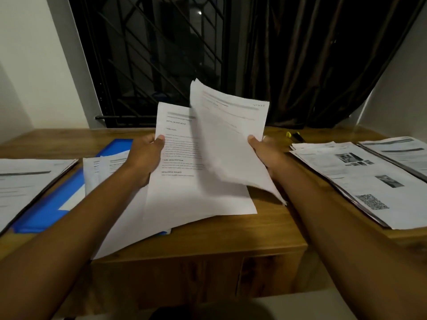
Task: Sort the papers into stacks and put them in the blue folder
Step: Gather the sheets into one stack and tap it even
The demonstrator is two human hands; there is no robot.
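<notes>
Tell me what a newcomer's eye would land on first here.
Mid-frame, raised over the wooden desk, the left hand grips a printed sheet and the right hand a blurred bundle overlapping it. Next come the blue folder at left under loose pages, and the photo-printed stack at right.

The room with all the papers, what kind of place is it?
Probably a study corner at home: a wooden desk stands against a barred window with a dark curtain, and printed papers and a blue folder lie on it.
</notes>
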